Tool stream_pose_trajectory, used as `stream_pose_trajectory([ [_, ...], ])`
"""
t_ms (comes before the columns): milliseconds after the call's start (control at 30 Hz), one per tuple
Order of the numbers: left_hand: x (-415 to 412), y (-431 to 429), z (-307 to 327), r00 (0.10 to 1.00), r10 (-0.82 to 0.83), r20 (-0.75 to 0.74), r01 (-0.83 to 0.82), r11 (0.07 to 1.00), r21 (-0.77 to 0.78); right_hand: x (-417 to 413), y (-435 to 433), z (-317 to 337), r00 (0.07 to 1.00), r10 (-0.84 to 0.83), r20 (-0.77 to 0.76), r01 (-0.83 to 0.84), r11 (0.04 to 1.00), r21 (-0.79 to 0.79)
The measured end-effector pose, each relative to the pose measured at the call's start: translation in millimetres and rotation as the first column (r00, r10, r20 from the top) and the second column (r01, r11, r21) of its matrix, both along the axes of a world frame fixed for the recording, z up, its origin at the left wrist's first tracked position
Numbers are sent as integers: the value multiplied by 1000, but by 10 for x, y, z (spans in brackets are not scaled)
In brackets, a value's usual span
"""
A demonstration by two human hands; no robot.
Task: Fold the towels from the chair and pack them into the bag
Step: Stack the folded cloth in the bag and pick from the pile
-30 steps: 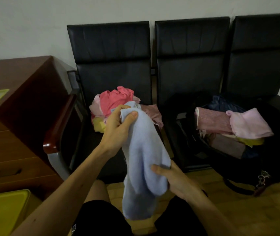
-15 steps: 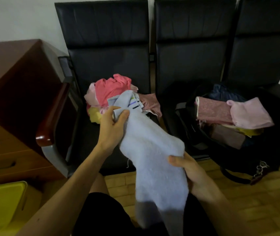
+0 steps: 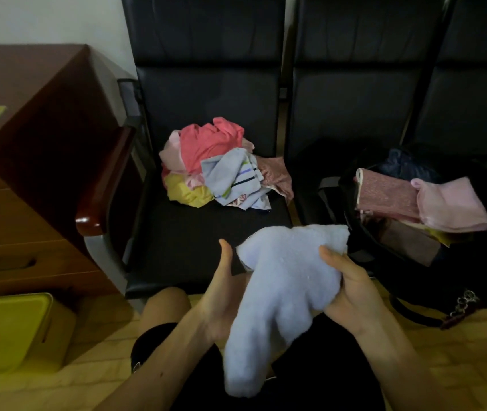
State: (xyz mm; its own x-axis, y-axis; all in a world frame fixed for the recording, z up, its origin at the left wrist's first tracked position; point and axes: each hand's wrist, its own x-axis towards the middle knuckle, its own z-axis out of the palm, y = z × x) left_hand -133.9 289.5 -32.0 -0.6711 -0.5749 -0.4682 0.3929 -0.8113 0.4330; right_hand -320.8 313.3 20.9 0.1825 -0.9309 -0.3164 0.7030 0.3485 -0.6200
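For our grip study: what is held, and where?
The light blue towel: right hand grips its upper right part; left hand lies behind it, fingers hidden.

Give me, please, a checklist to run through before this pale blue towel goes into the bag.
1. Right hand grips the pale blue towel: ok.
2. Left hand holding too: cannot tell, fingers hidden under the towel.
3. Towel folded flat: not ok, bunched, one end hanging.
4. Bag open: ok.
5. Room in bag: cannot tell, folded towels lie at its mouth.
6. Chair emptied: not ok, a pile lies on it.
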Motion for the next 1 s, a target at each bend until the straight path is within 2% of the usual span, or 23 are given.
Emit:
stream_pose_trajectory([
  [67, 54, 10, -30, 1000, -17, -14, 17, 999, -41, -30, 0, -26, 999, -26, -26, 27, 999, 24],
  [167, 119, -40, -38, 997, 3, 82, 9, 989, -144, -45, 34, 21, 998, 41, -42, -43, 998, -38],
  [233, 123, -51, -64, 985, 28, 169, 3, 984, -180, -81, 44, 9, 996, 53, -70, -57, 996, -64],
  [300, 136, -83, -67, 941, 140, 307, -57, 963, -265, -113, 30, -11, 985, 51, -167, -53, 998, -13],
  [333, 152, -108, -46, 906, 201, 372, -79, 945, -317, -126, 23, -24, 949, 72, -308, -68, 997, 23],
  [400, 198, -154, 25, 809, 297, 507, -64, 902, -428, -170, 9, -82, 758, 109, -643, -114, 993, 33],
  [467, 220, -173, 85, 737, 347, 580, 7, 854, -520, -228, -7, -164, 640, 85, -764, -76, 996, 47],
  [533, 215, -190, 109, 698, 410, 587, 21, 808, -589, -236, -52, -165, 616, 31, -787, -8, 999, 32],
  [700, 211, -283, 208, 582, 585, 565, -8, 699, -715, -202, -219, 5, 477, -141, -867, 46, 990, -135],
  [867, 358, -542, 505, 537, 727, 428, -74, 545, -835, -238, -476, 438, 352, -172, -920, -204, 945, -255],
  [1000, 500, -701, 1003, 575, 704, 417, 98, 446, -889, -221, -664, 882, 251, -273, -929, -348, 870, -349],
])
